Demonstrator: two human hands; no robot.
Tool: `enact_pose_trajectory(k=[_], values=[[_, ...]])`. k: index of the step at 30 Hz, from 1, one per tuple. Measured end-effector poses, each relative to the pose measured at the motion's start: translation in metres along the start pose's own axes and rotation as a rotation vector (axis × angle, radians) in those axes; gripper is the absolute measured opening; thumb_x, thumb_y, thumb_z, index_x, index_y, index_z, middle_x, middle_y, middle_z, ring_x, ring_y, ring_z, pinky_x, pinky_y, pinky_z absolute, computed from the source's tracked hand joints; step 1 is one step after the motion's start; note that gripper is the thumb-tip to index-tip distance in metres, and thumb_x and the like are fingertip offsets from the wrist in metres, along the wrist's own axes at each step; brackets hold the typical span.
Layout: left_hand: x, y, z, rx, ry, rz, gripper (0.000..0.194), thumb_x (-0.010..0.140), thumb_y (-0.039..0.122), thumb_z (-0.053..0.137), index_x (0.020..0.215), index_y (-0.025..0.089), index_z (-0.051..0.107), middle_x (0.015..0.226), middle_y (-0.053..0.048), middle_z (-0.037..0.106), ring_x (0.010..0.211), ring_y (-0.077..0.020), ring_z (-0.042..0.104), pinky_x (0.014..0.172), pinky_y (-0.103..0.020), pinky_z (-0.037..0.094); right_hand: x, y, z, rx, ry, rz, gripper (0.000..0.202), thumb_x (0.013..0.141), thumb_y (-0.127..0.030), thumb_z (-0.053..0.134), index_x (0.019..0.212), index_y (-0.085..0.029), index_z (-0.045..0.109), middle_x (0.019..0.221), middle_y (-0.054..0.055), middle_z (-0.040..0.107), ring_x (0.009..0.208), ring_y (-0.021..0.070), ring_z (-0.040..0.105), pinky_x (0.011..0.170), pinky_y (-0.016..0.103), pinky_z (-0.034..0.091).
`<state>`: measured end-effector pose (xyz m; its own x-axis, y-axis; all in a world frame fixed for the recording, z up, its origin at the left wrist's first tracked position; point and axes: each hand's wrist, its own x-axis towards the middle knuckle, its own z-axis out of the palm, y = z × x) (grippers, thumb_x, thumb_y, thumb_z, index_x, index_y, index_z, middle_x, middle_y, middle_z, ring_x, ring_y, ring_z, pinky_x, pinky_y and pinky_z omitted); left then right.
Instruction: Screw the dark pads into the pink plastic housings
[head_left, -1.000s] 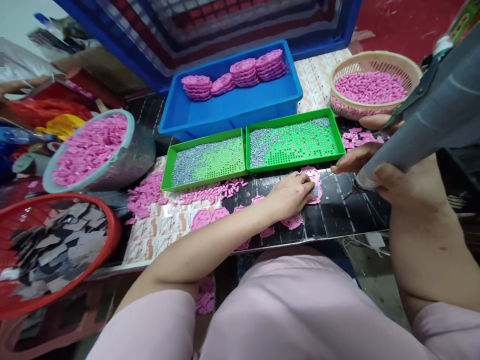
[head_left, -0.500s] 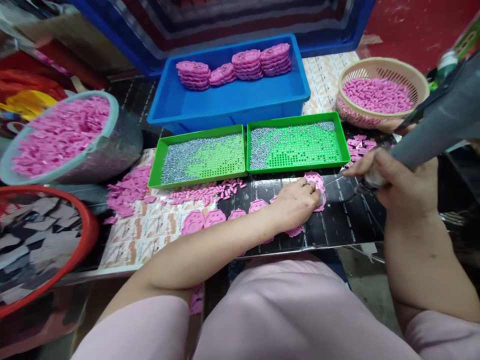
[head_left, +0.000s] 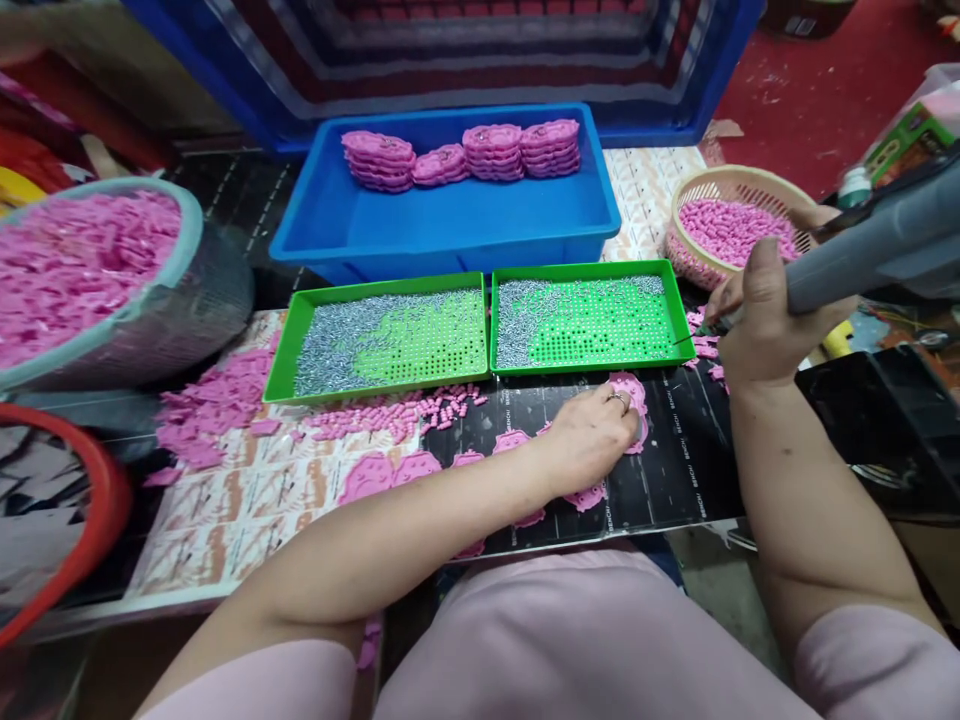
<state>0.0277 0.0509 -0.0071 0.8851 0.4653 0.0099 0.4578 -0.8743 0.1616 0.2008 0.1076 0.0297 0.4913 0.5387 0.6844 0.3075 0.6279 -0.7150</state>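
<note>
- The left hand (head_left: 596,440) lies palm down on a pink plate (head_left: 634,412), fingers together and bent over it; the fingertips are hidden, so whether they pinch it cannot be told.
- The right hand (head_left: 759,335) is closed around a grey handheld tool (head_left: 855,262), whose thin tip points left at the right end of the right green tray (head_left: 679,318); whether it touches anything there cannot be told.
- The pink plate is flat on the black part of the counter (head_left: 679,470), just in front of that tray.
- More pink plates (head_left: 416,466) lie around and behind the left forearm, some partly covered by it.
- The right green tray and the left green tray (head_left: 279,365) stand side by side, both holding small silvery metal pieces.
- Small pink pegs (head_left: 390,418) and flat pink pieces (head_left: 214,410) are scattered in front of and beside the left tray.
- Behind the trays, a blue tub (head_left: 442,225) holds four stacks of pink parts (head_left: 491,152).
- A beige basket (head_left: 739,180) of small pink pieces is at right; a pale green basket (head_left: 191,235) of pink pieces and a red basket (head_left: 105,490) of dark and grey scraps are at left.
</note>
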Motion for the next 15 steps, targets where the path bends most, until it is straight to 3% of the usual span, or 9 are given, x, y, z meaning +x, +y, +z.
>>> enact_pose_trajectory(k=[15], values=[[-0.0019, -0.0014, 0.0041, -0.009, 0.09, 0.01, 0.022, 0.095, 0.025, 0.05, 0.099, 0.01, 0.066, 0.091, -0.01, 0.064, 0.088, -0.0231, 0.058, 0.075, -0.034, 0.05, -0.003, 0.0114, -0.0023, -0.035, -0.048, 0.009, 0.036, 0.082, -0.042, 0.066, 0.101, -0.015, 0.051, 0.044, -0.013, 0.038, 0.029, 0.0066, 0.039, 0.034, 0.021, 0.035]])
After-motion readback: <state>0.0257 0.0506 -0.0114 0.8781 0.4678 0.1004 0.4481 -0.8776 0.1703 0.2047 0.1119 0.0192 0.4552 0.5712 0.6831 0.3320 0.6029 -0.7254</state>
